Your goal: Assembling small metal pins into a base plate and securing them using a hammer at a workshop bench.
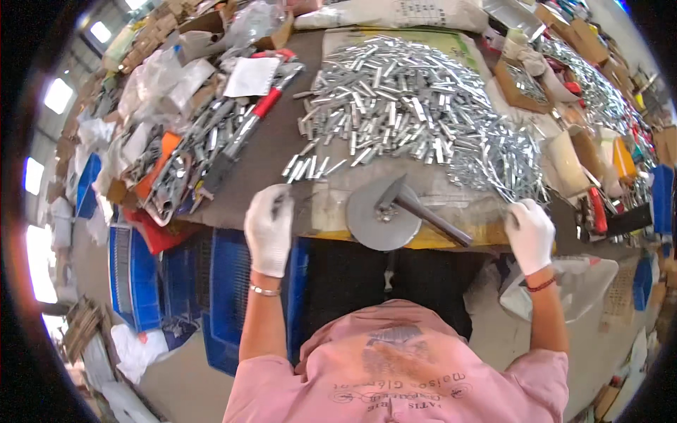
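Observation:
My left hand [269, 231], in a white glove, is at the table's front edge. Its fingers are curled closed, just below the nearest short silver metal tubes [302, 169]; what they hold, if anything, is hidden. My right hand [532, 236], also gloved, touches the near edge of a heap of thin metal pins [493, 158]. Those fingers are pinched together, and I cannot make out what is in them. Between my hands lies a round grey metal disc [374, 229] with a few small bits at its middle. A hammer [431, 217] rests across it, its handle pointing to the near right.
A large heap of silver tubes [395, 99] covers the table's middle. Tools and a red-handled bar [266, 103] crowd the left. An open carton of pins [523, 88] stands at right. Blue crates [222, 303] are below left; a white sack [564, 285] sits below right.

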Tool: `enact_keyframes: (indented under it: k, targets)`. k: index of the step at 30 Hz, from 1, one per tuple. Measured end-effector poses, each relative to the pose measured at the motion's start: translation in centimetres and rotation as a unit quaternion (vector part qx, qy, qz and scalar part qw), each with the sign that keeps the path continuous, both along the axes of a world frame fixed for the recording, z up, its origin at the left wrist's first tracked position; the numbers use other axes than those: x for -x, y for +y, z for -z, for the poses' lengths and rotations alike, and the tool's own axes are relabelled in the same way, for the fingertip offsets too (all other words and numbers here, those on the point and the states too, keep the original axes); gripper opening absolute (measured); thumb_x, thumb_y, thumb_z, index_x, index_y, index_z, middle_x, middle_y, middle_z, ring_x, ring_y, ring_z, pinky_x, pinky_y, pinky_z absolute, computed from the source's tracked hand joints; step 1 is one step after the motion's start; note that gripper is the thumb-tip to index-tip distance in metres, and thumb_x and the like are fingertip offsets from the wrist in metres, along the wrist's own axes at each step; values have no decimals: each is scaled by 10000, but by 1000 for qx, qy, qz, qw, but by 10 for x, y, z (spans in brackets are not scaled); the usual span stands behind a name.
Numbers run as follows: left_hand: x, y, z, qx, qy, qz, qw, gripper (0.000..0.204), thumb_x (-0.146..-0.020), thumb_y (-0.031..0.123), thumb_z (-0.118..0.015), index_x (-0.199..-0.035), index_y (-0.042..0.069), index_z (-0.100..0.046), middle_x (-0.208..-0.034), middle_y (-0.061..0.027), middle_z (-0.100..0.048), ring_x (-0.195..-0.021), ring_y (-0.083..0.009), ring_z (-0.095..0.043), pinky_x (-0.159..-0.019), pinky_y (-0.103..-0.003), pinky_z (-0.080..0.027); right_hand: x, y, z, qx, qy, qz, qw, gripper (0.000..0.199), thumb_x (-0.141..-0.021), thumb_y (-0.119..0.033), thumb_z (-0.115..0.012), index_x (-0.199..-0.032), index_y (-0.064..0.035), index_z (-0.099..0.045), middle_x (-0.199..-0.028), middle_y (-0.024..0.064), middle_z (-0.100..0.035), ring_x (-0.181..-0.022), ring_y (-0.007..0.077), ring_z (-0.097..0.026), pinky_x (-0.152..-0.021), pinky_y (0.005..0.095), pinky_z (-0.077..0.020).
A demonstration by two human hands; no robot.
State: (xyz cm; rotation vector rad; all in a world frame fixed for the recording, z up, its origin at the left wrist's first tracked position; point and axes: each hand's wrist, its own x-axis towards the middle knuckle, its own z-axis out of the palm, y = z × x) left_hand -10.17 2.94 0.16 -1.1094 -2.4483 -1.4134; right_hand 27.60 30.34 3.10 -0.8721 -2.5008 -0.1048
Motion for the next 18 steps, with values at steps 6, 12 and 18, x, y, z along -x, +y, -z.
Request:
enact_keyframes:
  k: [6, 12, 18]
  targets:
    - [41, 30, -15, 74, 79, -30, 994, 237, -894, 2, -724, -1119, 66, -760, -1101, -165, -743, -934, -325, -749, -835, -404, -592, 73, -77, -35, 195, 58, -98, 974, 215, -884, -36, -736, -1067, -125, -808, -854, 105, -662, -779, 307, -678, -703, 391, -555]
    - [102, 55, 1, 249, 72, 60, 964, 337, -933, 189, -649, -1235, 71, -744, -1130, -204, -753, -1055, -377, -736, -927, -469, -572, 114, -89, -17, 188, 36, -167, 967, 182, -902, -70, -707, -1042, -159, -780, -881, 71, -624, -842, 295, -676, -725, 397, -554]
    - [58, 62, -24, 300, -72, 98, 946, 433, -867, 221, -717, -1276, 78, -717, -993, -160, -767, -961, -355, -744, -872, -447, -575, 124, -93, 1, 198, 4, -171, 965, 179, -861, -80, -745, -1013, -162, -790, -877, 74, -633, -847, 306, -686, -727, 423, -565]
